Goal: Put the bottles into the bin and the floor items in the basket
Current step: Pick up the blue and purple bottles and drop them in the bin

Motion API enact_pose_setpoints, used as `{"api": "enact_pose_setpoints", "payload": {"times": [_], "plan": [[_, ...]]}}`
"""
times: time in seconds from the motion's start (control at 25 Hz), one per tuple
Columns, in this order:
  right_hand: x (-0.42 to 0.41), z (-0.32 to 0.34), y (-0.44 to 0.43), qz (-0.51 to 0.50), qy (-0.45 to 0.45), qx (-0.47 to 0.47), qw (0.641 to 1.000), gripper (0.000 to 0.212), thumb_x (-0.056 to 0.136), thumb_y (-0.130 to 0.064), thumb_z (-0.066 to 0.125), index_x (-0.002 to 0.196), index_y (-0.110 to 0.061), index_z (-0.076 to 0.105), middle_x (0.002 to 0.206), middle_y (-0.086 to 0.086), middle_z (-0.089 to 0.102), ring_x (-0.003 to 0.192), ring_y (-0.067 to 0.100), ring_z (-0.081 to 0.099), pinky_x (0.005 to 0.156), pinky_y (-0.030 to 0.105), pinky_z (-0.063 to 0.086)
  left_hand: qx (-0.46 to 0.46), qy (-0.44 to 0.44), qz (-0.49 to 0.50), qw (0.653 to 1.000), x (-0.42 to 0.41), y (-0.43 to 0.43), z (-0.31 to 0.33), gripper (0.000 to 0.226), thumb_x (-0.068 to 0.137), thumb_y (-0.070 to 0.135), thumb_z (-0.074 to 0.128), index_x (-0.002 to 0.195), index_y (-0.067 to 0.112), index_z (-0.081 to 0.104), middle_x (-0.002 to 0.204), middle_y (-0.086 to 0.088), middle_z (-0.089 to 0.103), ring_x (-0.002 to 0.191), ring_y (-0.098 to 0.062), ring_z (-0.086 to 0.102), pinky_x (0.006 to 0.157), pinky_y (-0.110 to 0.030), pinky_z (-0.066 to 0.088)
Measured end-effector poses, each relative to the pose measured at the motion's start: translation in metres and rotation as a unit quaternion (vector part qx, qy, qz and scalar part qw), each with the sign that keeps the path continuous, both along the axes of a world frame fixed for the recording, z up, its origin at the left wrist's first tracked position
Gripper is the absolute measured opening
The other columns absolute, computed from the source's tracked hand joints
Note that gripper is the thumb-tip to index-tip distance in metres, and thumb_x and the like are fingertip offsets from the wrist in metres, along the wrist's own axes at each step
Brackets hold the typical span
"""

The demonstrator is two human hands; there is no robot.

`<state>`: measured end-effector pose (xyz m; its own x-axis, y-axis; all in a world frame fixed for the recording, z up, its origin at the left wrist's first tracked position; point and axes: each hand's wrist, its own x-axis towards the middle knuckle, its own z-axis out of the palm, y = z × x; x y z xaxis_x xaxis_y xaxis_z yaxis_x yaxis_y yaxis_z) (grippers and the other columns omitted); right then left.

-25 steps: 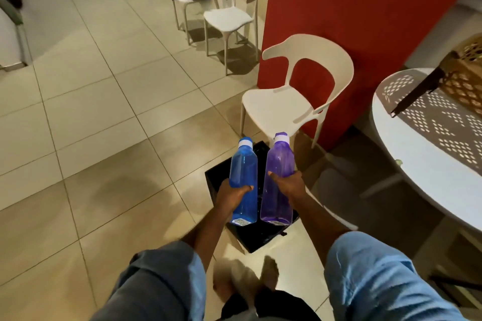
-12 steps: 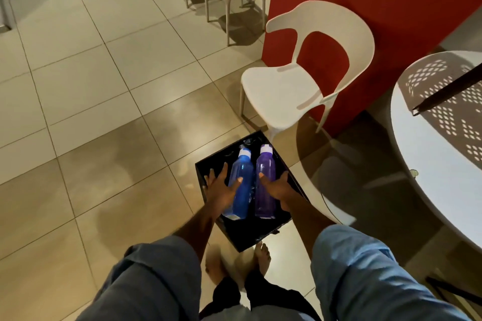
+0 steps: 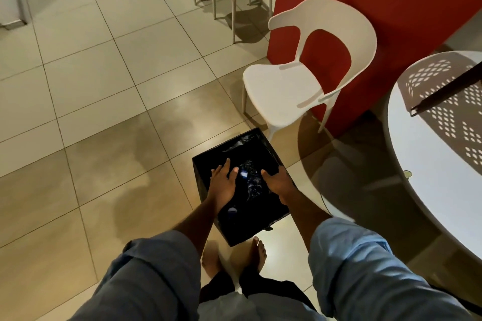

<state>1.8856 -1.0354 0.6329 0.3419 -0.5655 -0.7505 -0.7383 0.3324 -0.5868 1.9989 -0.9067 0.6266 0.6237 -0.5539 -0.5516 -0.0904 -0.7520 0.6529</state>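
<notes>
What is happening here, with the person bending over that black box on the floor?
A person stands barefoot over a black bin on the tiled floor, next to a white chair. The left hand and the right hand are both over the bin's opening with fingers straight, holding nothing. The bottles are down inside the bin, only dimly visible in the dark. No floor items or basket show clearly in this view.

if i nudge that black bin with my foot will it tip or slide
Likely slides rather than tips: the bin sits flat on smooth, glossy tiles and looks boxy with a wide square mouth. Its thin black liner looks crinkly, so it would probably shift.
</notes>
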Motion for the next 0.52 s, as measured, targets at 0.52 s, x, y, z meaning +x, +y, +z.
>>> {"api": "enact_pose_setpoints", "payload": {"times": [0.52], "plan": [[-0.054,0.031,0.057,-0.067,-0.011,-0.097,0.993,0.077,0.093,-0.042,0.059,0.149,-0.003,0.024,0.145,0.02,0.045,0.131,0.036,0.047,0.107,0.046,0.041,-0.018,-0.01,-0.137,0.99,-0.047,0.015,0.024,0.062,0.103,0.045,0.031,0.155,0.014,0.016,0.16,-0.012,0.024,0.151,-0.032,0.006,0.121,-0.044,0.016]]}}
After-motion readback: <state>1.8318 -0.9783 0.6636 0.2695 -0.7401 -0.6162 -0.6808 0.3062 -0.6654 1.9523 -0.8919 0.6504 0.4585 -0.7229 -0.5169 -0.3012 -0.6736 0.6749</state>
